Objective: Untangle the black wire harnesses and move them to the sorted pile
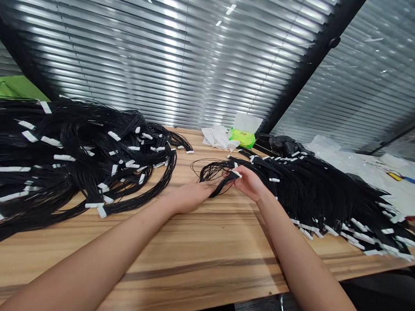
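Observation:
Between my two hands, over the middle of the wooden table (185, 266), is a looped bundle of thin black cables (220, 186) with a white connector (236, 174) at one end. My right hand (250, 183) is closed on the bundle close to that connector. My left hand (192, 196) wraps the bundle lower on its left side, its fingertips partly hidden behind the strands. Just right of my right hand lies a thick row of black cables (319, 187) with white connectors along its ends.
A large tangled pile of black cables (75, 129) with white connectors covers the table's left. At the back stand crumpled white tissues (217, 136) and a green tissue pack (243, 137). Metal blinds (148, 52) rise behind. A yellow and blue tool (396, 176) lies far right.

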Available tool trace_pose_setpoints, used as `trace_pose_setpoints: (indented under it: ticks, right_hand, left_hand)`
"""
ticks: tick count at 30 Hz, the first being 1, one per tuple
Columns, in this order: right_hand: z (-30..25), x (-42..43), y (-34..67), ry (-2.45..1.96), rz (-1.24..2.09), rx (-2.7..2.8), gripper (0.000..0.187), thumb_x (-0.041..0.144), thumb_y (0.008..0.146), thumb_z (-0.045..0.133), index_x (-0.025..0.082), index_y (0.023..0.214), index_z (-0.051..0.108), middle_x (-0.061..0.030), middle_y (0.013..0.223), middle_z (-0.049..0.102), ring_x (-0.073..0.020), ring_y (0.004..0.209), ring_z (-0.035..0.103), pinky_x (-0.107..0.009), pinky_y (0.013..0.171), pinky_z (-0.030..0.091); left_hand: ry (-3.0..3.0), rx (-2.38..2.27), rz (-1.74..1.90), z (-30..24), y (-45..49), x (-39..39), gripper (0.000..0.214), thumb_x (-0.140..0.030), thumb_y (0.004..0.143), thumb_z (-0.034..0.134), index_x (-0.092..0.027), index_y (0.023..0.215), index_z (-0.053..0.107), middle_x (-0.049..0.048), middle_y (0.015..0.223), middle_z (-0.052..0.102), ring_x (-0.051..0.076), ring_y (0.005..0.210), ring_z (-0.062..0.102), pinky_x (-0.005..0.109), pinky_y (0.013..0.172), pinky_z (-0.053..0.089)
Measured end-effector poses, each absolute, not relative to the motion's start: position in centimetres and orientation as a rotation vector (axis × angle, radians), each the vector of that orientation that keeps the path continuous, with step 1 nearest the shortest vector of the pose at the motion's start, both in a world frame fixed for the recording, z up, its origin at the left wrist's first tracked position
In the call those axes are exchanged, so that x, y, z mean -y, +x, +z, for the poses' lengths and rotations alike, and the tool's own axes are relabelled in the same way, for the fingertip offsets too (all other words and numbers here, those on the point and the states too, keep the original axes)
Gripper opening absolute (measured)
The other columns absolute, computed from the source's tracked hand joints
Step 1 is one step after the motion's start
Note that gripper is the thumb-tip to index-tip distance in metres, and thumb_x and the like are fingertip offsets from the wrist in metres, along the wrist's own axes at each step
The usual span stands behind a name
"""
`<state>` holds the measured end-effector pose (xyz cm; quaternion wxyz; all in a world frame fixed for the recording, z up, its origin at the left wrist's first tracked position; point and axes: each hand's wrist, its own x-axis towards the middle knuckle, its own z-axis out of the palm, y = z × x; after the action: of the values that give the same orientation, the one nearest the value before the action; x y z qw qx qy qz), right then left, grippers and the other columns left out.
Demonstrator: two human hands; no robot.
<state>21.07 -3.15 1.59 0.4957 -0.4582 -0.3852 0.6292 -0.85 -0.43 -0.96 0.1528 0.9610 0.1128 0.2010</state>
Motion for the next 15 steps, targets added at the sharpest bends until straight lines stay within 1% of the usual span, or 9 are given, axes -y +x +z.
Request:
trace_pose_setpoints:
  ticks: [3,5,7,9,11,13,15]
  right_hand:
    - [1.5,3.3,21.8,-1.174,1.424,1.059,0.013,0.028,0.066,0.059,0.017,0.062,0.066,-0.0031,0.064,0.068,-0.0201,0.069,0.061,-0.033,0.073,0.046]
    - [1.3,3.3,22.1,-1.192,1.372,1.108,0.011,0.029,0.066,0.063,0.018,0.063,0.067,-0.0028,0.066,0.07,-0.0214,0.073,0.063,-0.035,0.075,0.046]
    - [1.1,3.2,22.0,-1.18,1.328,1.107,0.011,0.028,0.067,0.067,0.019,0.072,0.069,-0.0027,0.073,0.072,-0.0209,0.076,0.064,-0.034,0.076,0.046]
    - [0.9,3.1,21.7,-1.124,1.308,1.075,0.02,0.027,0.068,0.068,0.021,0.086,0.07,-0.0016,0.084,0.073,-0.0191,0.077,0.064,-0.033,0.074,0.048]
    - [1.0,3.2,21.3,-1.05,1.319,1.034,0.028,0.028,0.069,0.068,0.026,0.096,0.068,0.0003,0.095,0.072,-0.0172,0.077,0.064,-0.031,0.071,0.049]
    - [1.0,3.4,20.9,-0.989,1.352,0.986,0.03,0.031,0.069,0.069,0.028,0.098,0.067,0.0006,0.099,0.071,-0.0163,0.076,0.063,-0.03,0.068,0.05]
    - [0.8,3.4,20.7,-0.964,1.37,0.934,0.029,0.037,0.068,0.071,0.026,0.095,0.069,-0.0014,0.094,0.071,-0.0154,0.07,0.06,-0.029,0.062,0.05]
  left_hand:
    - [2.777,-0.261,0.626,-1.0,-0.8,0.3,0.067,0.0,0.082,0.038,-0.029,0.143,0.037,0.0009,0.15,0.035,0.016,0.139,0.033,0.035,0.112,0.032]
    - [2.796,-0.255,0.673,-1.0,-0.7,0.1,0.061,-0.002,0.083,0.04,-0.028,0.138,0.045,0.003,0.146,0.043,0.016,0.136,0.039,0.036,0.111,0.033]
    - [2.814,-0.32,0.715,-1.1,-0.7,0.0,0.055,-0.001,0.083,0.041,-0.027,0.13,0.053,0.0044,0.137,0.055,0.017,0.131,0.045,0.039,0.11,0.032]
    - [2.84,-0.416,0.75,-1.3,-0.8,-0.1,0.048,-0.001,0.083,0.043,-0.025,0.12,0.061,0.0048,0.123,0.065,0.018,0.124,0.052,0.042,0.108,0.031]
    - [2.874,-0.476,0.78,-1.5,-0.8,-0.4,0.04,-0.003,0.085,0.044,-0.024,0.111,0.066,0.0046,0.112,0.07,0.019,0.116,0.057,0.044,0.107,0.03]
    - [2.904,-0.505,0.797,-1.7,-0.9,-0.7,0.034,-0.005,0.086,0.045,-0.024,0.102,0.069,0.0037,0.101,0.073,0.019,0.109,0.06,0.044,0.105,0.03]
    - [2.924,-0.539,0.801,-1.9,-1.0,-1.0,0.032,-0.006,0.085,0.046,-0.023,0.096,0.07,0.0028,0.094,0.073,0.018,0.103,0.06,0.043,0.104,0.03]
